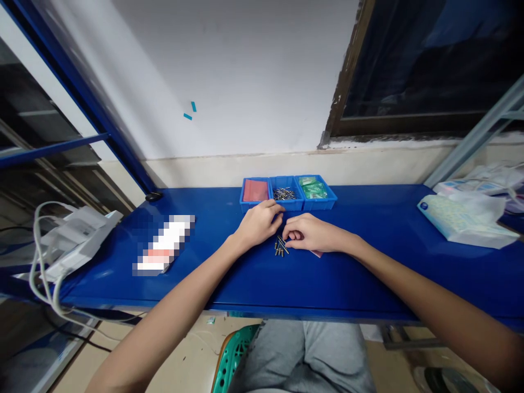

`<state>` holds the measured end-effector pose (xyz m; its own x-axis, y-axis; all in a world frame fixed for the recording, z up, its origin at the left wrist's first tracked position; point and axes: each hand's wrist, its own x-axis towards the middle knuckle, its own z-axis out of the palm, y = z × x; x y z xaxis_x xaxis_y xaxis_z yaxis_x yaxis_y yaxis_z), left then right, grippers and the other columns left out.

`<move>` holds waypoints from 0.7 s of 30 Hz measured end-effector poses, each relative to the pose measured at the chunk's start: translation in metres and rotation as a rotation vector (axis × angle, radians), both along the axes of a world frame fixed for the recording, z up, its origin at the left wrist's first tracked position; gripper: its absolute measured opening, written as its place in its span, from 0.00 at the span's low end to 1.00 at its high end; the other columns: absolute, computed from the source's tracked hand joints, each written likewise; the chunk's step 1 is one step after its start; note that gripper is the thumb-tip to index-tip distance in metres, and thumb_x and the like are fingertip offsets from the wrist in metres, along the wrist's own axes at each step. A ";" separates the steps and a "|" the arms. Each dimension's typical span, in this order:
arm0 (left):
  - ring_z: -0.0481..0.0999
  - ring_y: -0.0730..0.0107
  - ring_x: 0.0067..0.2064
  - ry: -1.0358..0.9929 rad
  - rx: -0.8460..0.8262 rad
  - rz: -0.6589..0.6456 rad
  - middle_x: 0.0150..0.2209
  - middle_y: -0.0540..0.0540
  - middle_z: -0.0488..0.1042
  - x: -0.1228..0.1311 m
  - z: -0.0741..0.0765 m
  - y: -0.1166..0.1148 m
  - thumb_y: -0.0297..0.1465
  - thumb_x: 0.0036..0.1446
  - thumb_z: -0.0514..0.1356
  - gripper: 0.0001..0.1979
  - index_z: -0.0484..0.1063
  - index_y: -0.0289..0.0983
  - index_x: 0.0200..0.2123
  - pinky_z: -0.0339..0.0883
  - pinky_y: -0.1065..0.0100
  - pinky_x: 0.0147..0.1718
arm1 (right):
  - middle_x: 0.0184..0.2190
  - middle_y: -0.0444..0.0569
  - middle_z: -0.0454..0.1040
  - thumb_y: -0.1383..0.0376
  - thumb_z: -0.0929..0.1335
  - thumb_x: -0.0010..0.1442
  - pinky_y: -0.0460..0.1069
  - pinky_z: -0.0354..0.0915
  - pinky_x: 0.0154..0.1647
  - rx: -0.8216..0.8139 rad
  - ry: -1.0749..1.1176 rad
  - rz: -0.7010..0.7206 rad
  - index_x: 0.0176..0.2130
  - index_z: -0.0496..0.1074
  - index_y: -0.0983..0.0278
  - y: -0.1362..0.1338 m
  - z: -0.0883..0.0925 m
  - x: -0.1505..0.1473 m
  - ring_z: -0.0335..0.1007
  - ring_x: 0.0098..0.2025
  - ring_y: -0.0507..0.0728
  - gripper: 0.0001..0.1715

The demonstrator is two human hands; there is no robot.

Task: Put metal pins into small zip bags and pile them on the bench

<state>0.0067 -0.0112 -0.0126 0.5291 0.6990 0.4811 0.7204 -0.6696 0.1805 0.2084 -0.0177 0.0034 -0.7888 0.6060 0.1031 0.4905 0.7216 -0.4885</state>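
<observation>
On the blue table lies a small pile of thin metal pins with brass-coloured ends. My right hand is at the right side of this pile, its fingers curled and thumb and fingertips together at the pins. Whether it grips one of them is too small to make out. Just in front of the blue bins, my left hand is bent over with its fingers closed; what they hold, if anything, is hidden. A pinkish-red packet shows partly from under my right hand.
Three joined blue bins stand by the wall, with red packets, loose metal pins and green packets. A pixelated flat item lies left. A tissue pack is at right, a white power strip with cables far left.
</observation>
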 end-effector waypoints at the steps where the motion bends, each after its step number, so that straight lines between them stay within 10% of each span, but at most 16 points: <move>1: 0.77 0.62 0.46 -0.004 -0.001 -0.002 0.45 0.43 0.76 0.000 -0.001 0.000 0.28 0.66 0.54 0.12 0.75 0.36 0.48 0.72 0.62 0.46 | 0.28 0.45 0.72 0.68 0.71 0.58 0.45 0.61 0.30 0.018 0.005 0.004 0.34 0.78 0.66 0.000 0.000 0.000 0.67 0.26 0.50 0.04; 21: 0.77 0.67 0.39 -0.124 -0.193 -0.217 0.39 0.44 0.79 -0.006 0.000 0.009 0.32 0.65 0.59 0.10 0.77 0.35 0.46 0.70 0.66 0.41 | 0.29 0.46 0.74 0.60 0.70 0.57 0.48 0.62 0.34 -0.182 0.325 -0.120 0.34 0.76 0.65 0.027 0.003 0.021 0.65 0.30 0.52 0.10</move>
